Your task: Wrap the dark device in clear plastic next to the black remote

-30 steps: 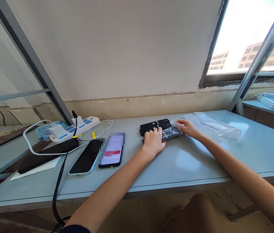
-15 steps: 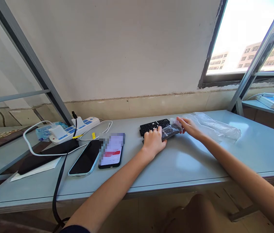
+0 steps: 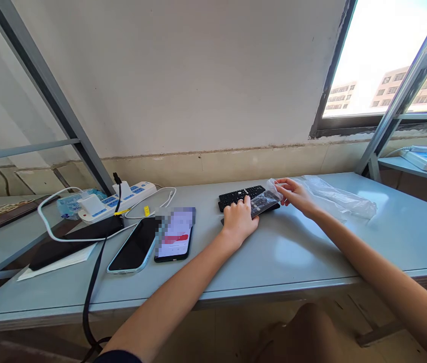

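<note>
My left hand [image 3: 238, 220] is closed over a black remote control [image 3: 262, 202], holding it low at the desk. A clear plastic sleeve [image 3: 273, 189] covers the remote's right part and bunches up beyond its far end. With fingers pinched, my right hand [image 3: 292, 193] grips that bunched end. Just behind my left fingers lie black remotes with rows of small light-marked buttons [image 3: 242, 194], partly hidden by the hand and the sleeve. A larger crumpled clear plastic bag [image 3: 344, 199] rests right of my right hand.
Two phones, one with a dark screen [image 3: 134, 245] and one lit [image 3: 175, 237], lie left of my left arm. A white power strip [image 3: 136, 197] with plugs and cables stands behind them, beside a black pouch [image 3: 73, 243]. Metal posts flank the desk [image 3: 274, 257].
My right hand has drawn slightly back with the sleeve's end, which now stands up more bunched and stretched past the remote. My left hand stays on the remote.
</note>
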Motion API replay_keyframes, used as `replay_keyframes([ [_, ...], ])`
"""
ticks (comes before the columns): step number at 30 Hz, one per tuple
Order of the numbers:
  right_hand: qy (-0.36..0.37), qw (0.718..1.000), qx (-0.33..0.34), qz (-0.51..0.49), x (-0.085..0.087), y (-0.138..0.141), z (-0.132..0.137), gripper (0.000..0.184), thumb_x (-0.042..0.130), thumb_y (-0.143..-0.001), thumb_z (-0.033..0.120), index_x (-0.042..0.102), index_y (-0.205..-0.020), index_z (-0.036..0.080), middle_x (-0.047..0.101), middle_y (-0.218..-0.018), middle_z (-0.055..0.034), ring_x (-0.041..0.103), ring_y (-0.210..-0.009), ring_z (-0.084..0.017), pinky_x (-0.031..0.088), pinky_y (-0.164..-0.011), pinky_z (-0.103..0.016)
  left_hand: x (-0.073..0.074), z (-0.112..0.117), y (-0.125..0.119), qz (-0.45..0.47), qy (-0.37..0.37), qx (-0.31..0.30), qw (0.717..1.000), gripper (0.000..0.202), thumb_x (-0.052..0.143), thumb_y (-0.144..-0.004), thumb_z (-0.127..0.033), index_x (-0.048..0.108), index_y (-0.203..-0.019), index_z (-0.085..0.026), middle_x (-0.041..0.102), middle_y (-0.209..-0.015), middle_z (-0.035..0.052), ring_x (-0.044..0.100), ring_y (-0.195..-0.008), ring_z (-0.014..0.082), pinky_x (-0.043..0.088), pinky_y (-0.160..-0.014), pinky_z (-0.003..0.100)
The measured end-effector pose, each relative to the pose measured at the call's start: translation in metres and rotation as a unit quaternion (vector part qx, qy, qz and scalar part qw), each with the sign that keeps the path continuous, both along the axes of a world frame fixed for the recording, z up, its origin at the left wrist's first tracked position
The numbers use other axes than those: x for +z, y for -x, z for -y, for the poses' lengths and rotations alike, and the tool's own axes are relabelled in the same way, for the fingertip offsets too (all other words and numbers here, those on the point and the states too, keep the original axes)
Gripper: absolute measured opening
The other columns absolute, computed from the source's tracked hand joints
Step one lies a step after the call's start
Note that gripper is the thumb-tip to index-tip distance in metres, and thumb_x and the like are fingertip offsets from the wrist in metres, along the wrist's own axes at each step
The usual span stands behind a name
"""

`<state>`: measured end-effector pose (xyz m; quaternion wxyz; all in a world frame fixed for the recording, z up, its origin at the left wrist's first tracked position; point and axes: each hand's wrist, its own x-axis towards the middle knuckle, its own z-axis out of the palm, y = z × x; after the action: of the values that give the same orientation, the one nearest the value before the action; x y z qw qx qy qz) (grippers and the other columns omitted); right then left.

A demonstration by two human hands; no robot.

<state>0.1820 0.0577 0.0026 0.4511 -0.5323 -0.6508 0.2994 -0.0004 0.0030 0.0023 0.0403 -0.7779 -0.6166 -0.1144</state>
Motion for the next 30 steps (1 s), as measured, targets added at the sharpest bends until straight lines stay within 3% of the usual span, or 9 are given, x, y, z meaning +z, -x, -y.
replay_keyframes([
  [30,0.01,1.0,0.0,-0.023,-0.0012,0.0032,0.0014,0.046,0.06,-0.071,0.058,0.052,-0.085,0.015,0.051,-0.061,0.0012,0.046,-0.046,-0.007,0.039,-0.043,-0.019,-0.0003,0.0,0.0003,0.004,0.017,-0.009,1.0,0.049,0.049,-0.082,-0.039,0.043,-0.125,-0.018,0.065,-0.109,0.0121,0.063,-0.101,0.0237,0.047,-0.081,0.033],
])
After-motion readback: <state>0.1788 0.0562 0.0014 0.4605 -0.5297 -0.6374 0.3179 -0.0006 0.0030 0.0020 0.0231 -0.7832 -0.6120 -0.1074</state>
